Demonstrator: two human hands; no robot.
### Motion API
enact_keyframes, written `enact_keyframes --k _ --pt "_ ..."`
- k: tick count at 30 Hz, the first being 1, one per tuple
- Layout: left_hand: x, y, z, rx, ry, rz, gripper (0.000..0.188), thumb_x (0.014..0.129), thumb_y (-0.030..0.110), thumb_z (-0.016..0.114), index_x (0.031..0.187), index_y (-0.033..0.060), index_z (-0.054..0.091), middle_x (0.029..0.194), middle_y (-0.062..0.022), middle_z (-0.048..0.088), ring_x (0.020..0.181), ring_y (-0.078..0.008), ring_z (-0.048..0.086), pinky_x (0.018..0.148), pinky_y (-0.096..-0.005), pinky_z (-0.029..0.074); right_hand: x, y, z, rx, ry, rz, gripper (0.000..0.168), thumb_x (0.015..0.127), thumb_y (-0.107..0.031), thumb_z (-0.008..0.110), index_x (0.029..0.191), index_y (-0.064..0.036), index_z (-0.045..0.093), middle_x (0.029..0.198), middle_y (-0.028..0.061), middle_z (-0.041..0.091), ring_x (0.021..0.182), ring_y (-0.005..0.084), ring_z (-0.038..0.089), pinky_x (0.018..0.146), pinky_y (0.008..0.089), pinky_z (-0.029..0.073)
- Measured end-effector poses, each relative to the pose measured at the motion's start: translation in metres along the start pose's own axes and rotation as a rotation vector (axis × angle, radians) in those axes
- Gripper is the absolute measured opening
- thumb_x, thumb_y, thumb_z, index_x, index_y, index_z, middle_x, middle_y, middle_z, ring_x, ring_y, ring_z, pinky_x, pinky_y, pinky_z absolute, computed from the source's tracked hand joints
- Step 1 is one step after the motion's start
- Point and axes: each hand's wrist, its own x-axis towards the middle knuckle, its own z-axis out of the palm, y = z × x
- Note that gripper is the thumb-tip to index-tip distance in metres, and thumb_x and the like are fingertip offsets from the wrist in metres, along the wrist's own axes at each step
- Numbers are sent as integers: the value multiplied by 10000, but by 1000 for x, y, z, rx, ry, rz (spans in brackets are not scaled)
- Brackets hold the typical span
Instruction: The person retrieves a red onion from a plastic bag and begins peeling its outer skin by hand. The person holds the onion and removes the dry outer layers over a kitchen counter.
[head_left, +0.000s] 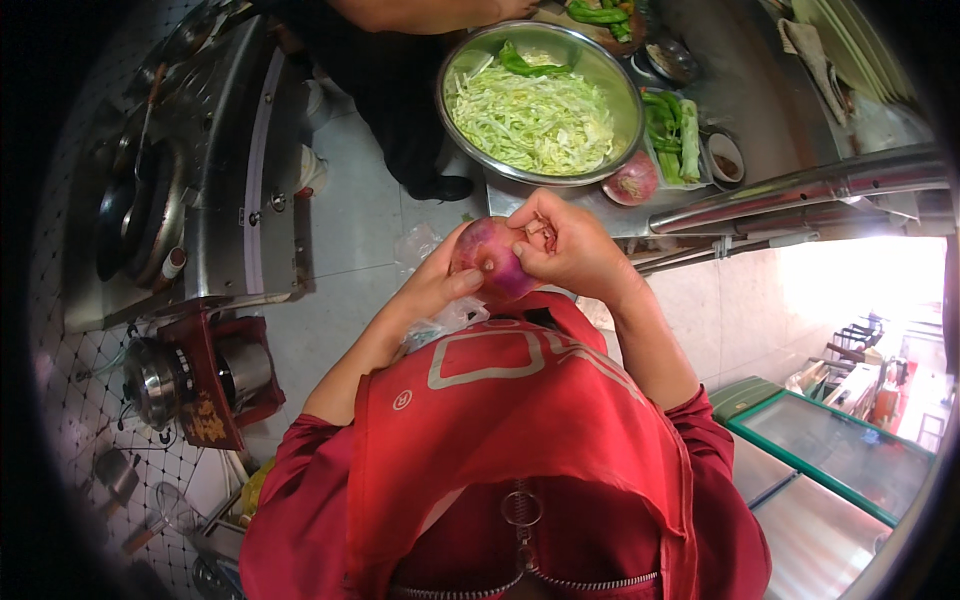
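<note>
A red onion (496, 259) rests in my left hand (442, 277), which grips it from the left with the thumb across its front. My right hand (577, 247) pinches a bit of dry, papery onion skin (540, 231) at the onion's upper right side. Patches of brownish outer skin show on the purple bulb. Just beyond my hands, a large steel bowl (448, 124) of shredded cabbage (536, 120) stands on the steel counter, a green pepper (529, 64) lying on top. A second red onion (631, 178) sits beside the bowl.
Right of the bowl, a clear tray (694, 180) holds green peppers and cut stalks, beside a small white bowl (725, 157). Another person's arm (427, 11) reaches in behind the bowl. A steel rail (795, 191) crosses at right. A stove with a wok (154, 210) is at left.
</note>
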Motion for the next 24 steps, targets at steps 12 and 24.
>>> enact_keyframes --k 12,24 --pt "1 1 -2 -14 -9 -8 955 683 495 766 1370 17 306 1276 -116 471 1180 -212 476 1012 -349 371 -3 6 6 -11 59 -17 177 802 -14 618 964 -27 547 648 -48 441 588 30 383 516 203 344" --pt "7 -7 -8 -7 -22 103 949 693 492 760 1372 15 302 1284 -123 457 1191 -216 464 1020 -362 368 -18 -8 15 -226 282 -150 118 812 -67 665 876 -48 569 564 -15 435 504 58 389 475 226 350"
